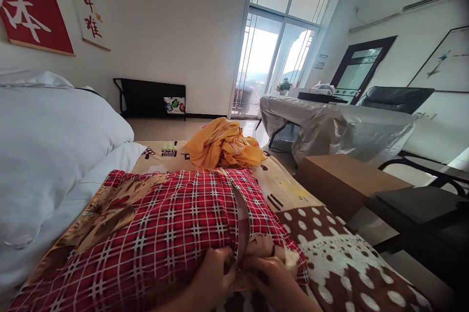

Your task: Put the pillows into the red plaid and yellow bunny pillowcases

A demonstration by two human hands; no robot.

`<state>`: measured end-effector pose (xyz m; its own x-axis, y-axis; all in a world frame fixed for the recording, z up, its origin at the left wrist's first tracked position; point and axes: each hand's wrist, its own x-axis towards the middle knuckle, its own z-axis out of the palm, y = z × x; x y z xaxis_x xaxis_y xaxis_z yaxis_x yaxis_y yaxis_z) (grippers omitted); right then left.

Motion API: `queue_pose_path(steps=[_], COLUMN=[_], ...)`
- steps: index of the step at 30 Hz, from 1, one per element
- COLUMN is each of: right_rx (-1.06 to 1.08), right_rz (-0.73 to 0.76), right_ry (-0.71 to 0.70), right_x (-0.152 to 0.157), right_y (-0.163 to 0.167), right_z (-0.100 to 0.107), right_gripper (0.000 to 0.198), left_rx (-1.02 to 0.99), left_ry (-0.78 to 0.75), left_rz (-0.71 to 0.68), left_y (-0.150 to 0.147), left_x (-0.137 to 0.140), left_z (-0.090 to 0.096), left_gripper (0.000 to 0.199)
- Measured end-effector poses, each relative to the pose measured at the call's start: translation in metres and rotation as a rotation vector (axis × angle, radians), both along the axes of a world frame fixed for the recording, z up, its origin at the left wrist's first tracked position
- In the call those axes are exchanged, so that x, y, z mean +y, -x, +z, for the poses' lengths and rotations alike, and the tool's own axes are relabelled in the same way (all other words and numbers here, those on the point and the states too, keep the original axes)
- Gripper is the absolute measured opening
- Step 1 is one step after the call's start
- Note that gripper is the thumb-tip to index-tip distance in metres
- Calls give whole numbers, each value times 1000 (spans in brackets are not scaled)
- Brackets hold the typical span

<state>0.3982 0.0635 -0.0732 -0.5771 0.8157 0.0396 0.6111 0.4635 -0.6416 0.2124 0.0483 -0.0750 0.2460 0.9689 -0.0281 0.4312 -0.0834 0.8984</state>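
A red plaid pillowcase (pixel 157 224) lies plump over the bed in front of me. Near its right end runs a long, curved brownish strip (pixel 242 224); whether it is a slit or a band of cloth I cannot tell. My left hand (pixel 216 273) is closed at the strip's near end, its thumb and finger pinching the cloth edge. Close beside it on the right, my right hand (pixel 266 273) is also closed on the pillowcase edge. Pale cloth (pixel 266 246) bunches just beyond the right fingers. What lies right between the fingertips is too small to make out.
A crumpled orange cloth (pixel 223 143) lies beyond the pillowcase on the patterned blanket (pixel 330 248). White bedding (pixel 54 156) is piled at the left. To the right stand a cardboard box (pixel 351 175), a black chair (pixel 421 209) and a plastic-covered table (pixel 330 121).
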Motion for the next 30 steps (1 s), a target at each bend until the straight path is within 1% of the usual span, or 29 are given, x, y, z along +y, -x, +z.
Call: queue_pose_path(steps=[2, 3, 4, 6, 8, 9, 11, 14, 18, 21, 23, 25, 28, 30], right_rx=[-32, -52, -64, -54, -18, -9, -29, -58, -13, -12, -3, 6, -27, -59], right_rz=[4, 14, 27, 59, 75, 70, 61, 41, 35, 13, -7, -36, -82, -93], right_ry=[-91, -187, -321, -652, -945, -1046, -1167, -1214, -1222, -1221, -1193, -1166, -1091, -1015], right_x=[0, 0, 0, 0, -3, -5, -10, -19, -23, -19, -15, -10, -7, -8], right_y=[3, 5, 6, 9, 10, 10, 8, 2, -2, 2, 7, 11, 13, 11], right_z=[-9, -13, -18, -25, -28, -28, -28, -30, -40, -44, -44, -43, -45, -49], right_gripper=[19, 17, 17, 25, 34, 36, 40, 39, 35, 36, 34, 32, 33, 31], left_rx=[-85, -107, -109, -84, -63, -52, 9, 166, 308, 471, 581, 638, 604, 585], left_ry=[7, 9, 6, 5, 12, 4, -42, -92, -60, -54, -63, -84, -102, -100], left_rz=[-8, -10, -8, -12, -40, -49, -33, 8, -15, -36, -61, -73, -52, -34], left_y=[0, 1, 1, 2, 3, 3, 1, -5, -14, -18, -18, -17, -14, -11], left_x=[0, -1, -1, -2, -4, -5, -7, -7, -3, 2, 4, 5, 4, 2], left_z=[1, 1, 2, 3, 3, 4, 7, 14, 24, 26, 24, 19, 8, -1], left_gripper=[13, 12, 10, 9, 14, 18, 24, 23, 27, 27, 26, 26, 27, 27])
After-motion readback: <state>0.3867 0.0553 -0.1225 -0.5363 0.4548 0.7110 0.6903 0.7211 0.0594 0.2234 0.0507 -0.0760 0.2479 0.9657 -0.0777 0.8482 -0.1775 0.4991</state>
